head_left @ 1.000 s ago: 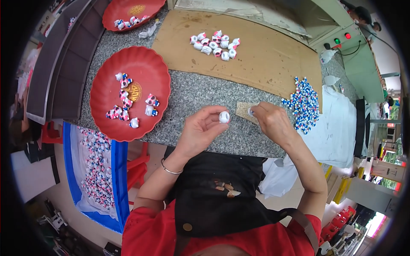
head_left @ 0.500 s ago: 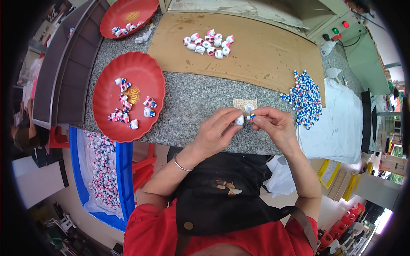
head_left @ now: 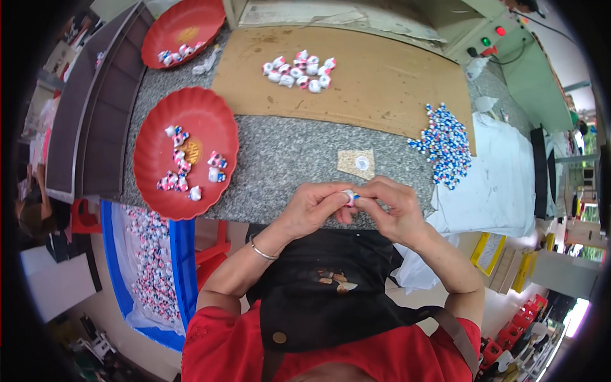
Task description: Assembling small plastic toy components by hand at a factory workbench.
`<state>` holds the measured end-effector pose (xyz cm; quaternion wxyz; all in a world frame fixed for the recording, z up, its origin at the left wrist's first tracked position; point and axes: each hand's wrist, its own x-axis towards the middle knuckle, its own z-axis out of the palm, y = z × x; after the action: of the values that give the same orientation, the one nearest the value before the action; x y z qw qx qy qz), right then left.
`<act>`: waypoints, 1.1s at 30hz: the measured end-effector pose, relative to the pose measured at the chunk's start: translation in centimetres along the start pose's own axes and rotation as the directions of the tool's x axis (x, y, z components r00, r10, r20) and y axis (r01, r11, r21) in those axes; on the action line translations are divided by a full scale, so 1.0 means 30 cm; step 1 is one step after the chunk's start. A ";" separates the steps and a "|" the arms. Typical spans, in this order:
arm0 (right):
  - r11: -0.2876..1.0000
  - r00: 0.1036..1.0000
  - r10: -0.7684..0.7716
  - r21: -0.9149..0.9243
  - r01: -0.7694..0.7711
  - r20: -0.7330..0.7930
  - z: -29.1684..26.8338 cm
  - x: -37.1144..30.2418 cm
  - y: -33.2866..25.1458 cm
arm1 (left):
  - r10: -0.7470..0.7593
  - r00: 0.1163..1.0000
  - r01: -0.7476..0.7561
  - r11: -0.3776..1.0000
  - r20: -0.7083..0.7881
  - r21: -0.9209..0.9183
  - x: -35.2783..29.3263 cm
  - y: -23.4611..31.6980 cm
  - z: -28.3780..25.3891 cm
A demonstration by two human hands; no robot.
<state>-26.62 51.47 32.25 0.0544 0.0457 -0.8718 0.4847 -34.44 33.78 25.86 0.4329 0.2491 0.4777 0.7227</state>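
Observation:
Just over the front of the stone worktop, my two hands meet fingertip to fingertip. My left hand (head_left: 312, 209) is closed on a small white figurine head (head_left: 349, 196). My right hand (head_left: 393, 209) pinches a small blue figurine body (head_left: 356, 197) against that head; fingers partly hide where they meet. Right beyond the hands lies a tan speckled pad (head_left: 347, 163) with a white round lid-like piece (head_left: 362, 163) on it. Several loose white-and-pink heads (head_left: 302, 71) sit on the cardboard, and a heap of blue-and-white bodies (head_left: 445, 149) lies to the right.
A scalloped red tray (head_left: 219, 118) at left holds several joined figurines; another red tray (head_left: 213, 16) stands behind it. Below the worktop is a blue crate (head_left: 183, 254) full of figurines. Cardboard (head_left: 375, 95) covers the back, beside a machine with lit buttons (head_left: 486, 41).
Both hands have drawn nearer to me and slightly left. The head and the blue body, apart before, are now pressed together. The pad is more exposed.

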 end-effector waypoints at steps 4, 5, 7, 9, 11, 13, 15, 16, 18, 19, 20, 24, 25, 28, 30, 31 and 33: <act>0.999 0.997 0.021 0.032 -0.024 0.080 0.029 0.017 0.044 | -0.079 0.997 0.077 0.995 0.026 0.069 0.003 0.013 -0.030; 1.000 0.998 0.018 0.015 -0.019 0.064 0.027 0.022 0.041 | -0.105 0.994 0.107 0.989 -0.023 0.103 -0.004 0.025 -0.031; 0.978 0.990 0.080 0.184 -0.100 0.113 0.018 0.032 0.039 | -0.120 0.991 0.128 0.981 -0.065 0.147 -0.023 0.076 -0.044; 0.999 0.997 0.003 -0.051 -0.007 -0.073 -0.046 0.013 0.153 | 0.247 0.955 -0.078 0.744 -0.164 0.664 -0.049 0.152 -0.067; 0.925 0.959 -0.128 -0.378 0.023 -0.254 -0.133 0.000 0.263 | 0.551 0.824 -0.145 0.431 -0.133 0.890 -0.113 0.226 -0.128; 0.844 0.947 -0.149 -0.535 -0.028 -0.285 -0.222 -0.009 0.326 | 0.654 0.721 0.028 0.303 -0.229 0.953 -0.176 0.272 -0.177; 0.818 0.949 -0.176 -0.575 -0.008 -0.263 -0.275 -0.003 0.353 | 0.702 0.663 0.126 0.236 -0.259 0.963 -0.227 0.284 -0.235; 0.779 0.963 -0.168 -0.627 -0.001 -0.210 -0.282 -0.007 0.358 | 0.711 0.664 0.212 0.115 -0.230 0.970 -0.244 0.270 -0.271; 0.747 0.970 -0.192 -0.664 0.046 -0.150 -0.288 -0.006 0.368 | 0.724 0.655 0.345 -0.030 -0.218 0.938 -0.267 0.244 -0.307; 0.702 0.983 -0.151 -0.711 0.034 -0.102 -0.297 -0.012 0.378 | 0.749 0.621 0.348 0.001 -0.231 0.937 -0.252 0.232 -0.305; 0.652 0.993 -0.099 -0.758 0.019 -0.061 -0.306 -0.011 0.384 | 0.770 0.590 0.344 0.032 -0.242 0.939 -0.233 0.228 -0.284; 0.724 0.988 -0.137 -0.688 0.050 -0.071 -0.322 -0.003 0.402 | 0.760 0.627 0.125 0.121 -0.173 0.985 -0.074 0.278 -0.190; 0.760 0.988 -0.126 -0.649 0.040 -0.088 -0.324 0.004 0.406 | 0.745 0.655 0.022 0.148 -0.126 0.989 -0.022 0.284 -0.156; 0.789 0.986 -0.117 -0.615 0.018 -0.121 -0.321 0.013 0.414 | 0.703 0.709 -0.128 0.211 -0.059 0.969 0.132 0.275 -0.105; 0.790 0.981 -0.133 -0.612 0.021 -0.139 -0.307 0.022 0.394 | 0.675 0.737 -0.179 0.253 -0.041 0.951 0.190 0.253 -0.048; 0.792 0.985 -0.118 -0.610 0.016 -0.127 -0.307 0.027 0.365 | 0.656 0.754 -0.215 0.288 -0.029 0.933 0.209 0.240 -0.023; 0.795 0.981 -0.158 -0.604 0.058 -0.113 -0.286 0.037 0.346 | 0.627 0.779 -0.236 0.319 -0.018 0.918 0.221 0.215 0.011</act>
<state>-28.66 64.21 28.17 0.1626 0.0376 -0.9687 0.1836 -40.02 38.56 31.50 -0.0746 0.4135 0.7638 0.4899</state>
